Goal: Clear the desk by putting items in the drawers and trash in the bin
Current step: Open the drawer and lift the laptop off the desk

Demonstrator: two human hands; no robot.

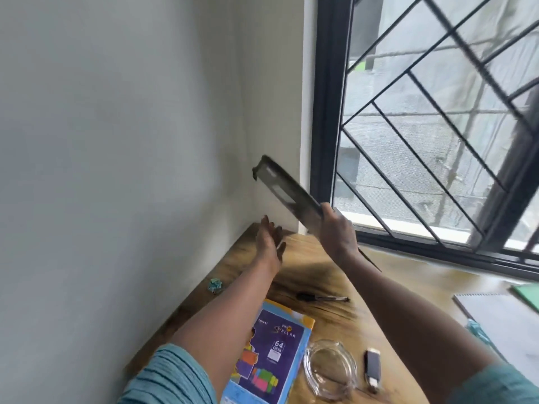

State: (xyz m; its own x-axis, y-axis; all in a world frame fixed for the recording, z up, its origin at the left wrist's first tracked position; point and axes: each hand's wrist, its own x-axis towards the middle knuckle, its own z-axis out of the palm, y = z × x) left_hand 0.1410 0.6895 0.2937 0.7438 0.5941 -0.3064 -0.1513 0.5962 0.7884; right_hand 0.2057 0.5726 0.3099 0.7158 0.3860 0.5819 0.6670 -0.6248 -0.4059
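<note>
Head view: a dark, flat board [287, 191], too blurred to tell just what it is, is held in the air over the far corner of the table [335, 319]. It is tilted, with its upper end toward the wall [116, 141] and its lower end toward the window [437, 126]. The right hand [338, 231] grasps it near the lower end, with the thumb over its edge and the fingers hidden behind it. A thin dark strip of the board shows below the wrist. The left hand [269, 243] is released, with straight fingers holding nothing. It is apart from the board, above the table's corner by the wall.

On the table below the left forearm, a small teal paper ball [215, 285] lies close to the wall. A black pen [322, 298] lies between the two forearms. Nearer the person, a blue and purple paper pack [274, 354] lies flat, partly under the left arm. Just beside it on the right is a clear glass dish [329, 368]; the table's grain shows through the glass. A dark stick with a pale end [372, 365] lies just right of the dish, apart from it.

Beyond the right arm, a spiral notebook [501, 322] lies open on a white page at the right edge. The corner of a green folder [528, 293] lies just behind it. Teal sleeves [169, 377] cover both upper arms.
</note>
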